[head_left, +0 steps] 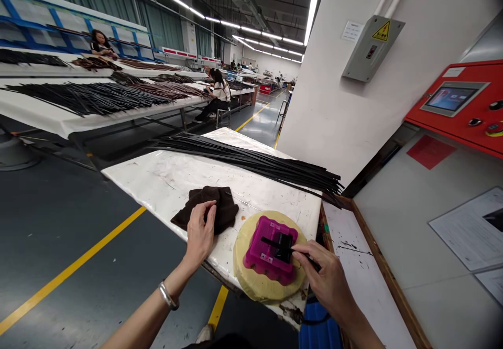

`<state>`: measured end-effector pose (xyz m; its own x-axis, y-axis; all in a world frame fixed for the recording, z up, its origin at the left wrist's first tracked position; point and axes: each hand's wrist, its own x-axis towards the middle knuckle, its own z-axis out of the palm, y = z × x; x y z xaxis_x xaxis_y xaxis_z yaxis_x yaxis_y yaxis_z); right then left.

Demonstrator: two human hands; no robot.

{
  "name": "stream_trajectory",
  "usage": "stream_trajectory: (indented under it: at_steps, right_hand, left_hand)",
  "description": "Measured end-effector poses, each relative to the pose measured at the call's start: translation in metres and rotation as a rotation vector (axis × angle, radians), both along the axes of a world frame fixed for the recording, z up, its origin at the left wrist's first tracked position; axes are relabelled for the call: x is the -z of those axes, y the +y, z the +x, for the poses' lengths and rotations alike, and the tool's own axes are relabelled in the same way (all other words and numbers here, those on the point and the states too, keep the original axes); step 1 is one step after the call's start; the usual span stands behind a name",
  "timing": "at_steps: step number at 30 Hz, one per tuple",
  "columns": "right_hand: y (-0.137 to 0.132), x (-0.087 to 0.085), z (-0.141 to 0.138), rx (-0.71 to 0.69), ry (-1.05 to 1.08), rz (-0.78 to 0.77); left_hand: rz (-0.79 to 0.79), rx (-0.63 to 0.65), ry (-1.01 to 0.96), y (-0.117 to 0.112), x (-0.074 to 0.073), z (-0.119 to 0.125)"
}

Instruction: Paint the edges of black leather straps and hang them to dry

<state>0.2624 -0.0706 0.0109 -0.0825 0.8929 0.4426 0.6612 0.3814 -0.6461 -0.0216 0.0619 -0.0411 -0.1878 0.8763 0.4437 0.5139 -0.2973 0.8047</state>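
Note:
My left hand is over a crumpled dark brown cloth at the table's near edge, with loosely bent fingers and a small gap at the thumb. Whether the fingertips touch the cloth is unclear. Between thumb and fingers of my right hand is the thin handle of a black tool, perhaps a brush, whose wide head lies over a magenta plastic tray. A dark bar shows beside the head. Under the tray sits a round pale yellow pad.
Long black strips lie in a bundle across the back of the white table. To the right stand a wood-edged board and a red control panel. Other people sit at long tables covered with strips.

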Motion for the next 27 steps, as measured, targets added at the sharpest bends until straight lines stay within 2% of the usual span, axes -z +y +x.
stream_trajectory:
  at_steps: [6,12,17,20,22,24,26,27]
  right_hand:
    - [-0.01,-0.004,0.01,0.002,0.052,-0.068]
    - [-0.018,-0.002,0.029,0.001,-0.019,-0.055]
    - [-0.026,0.001,0.043,0.008,-0.047,-0.044]
    - [-0.034,-0.001,0.049,0.069,0.012,-0.051]
    - [-0.041,-0.006,0.052,0.157,0.088,-0.061]
    - [-0.047,-0.014,0.055,0.247,0.191,-0.079]
    - [-0.051,-0.02,0.056,0.344,0.362,-0.103]
    - [-0.052,-0.023,0.055,0.398,0.481,-0.109]
  left_hand:
    - [-0.001,0.002,-0.004,-0.001,-0.003,0.001]
    - [-0.01,0.003,-0.015,-0.003,-0.004,0.001]
    - [-0.002,0.006,-0.003,-0.001,0.0,0.002]
    - [-0.009,0.0,-0.013,0.002,0.002,0.001]
    - [0.006,-0.008,-0.059,0.001,-0.003,-0.002]
    - [0.106,-0.047,-0.098,-0.009,-0.015,-0.002]
    - [0.244,-0.053,-0.142,-0.028,-0.031,0.004]
    - [0.267,0.002,-0.171,-0.04,-0.039,0.011]
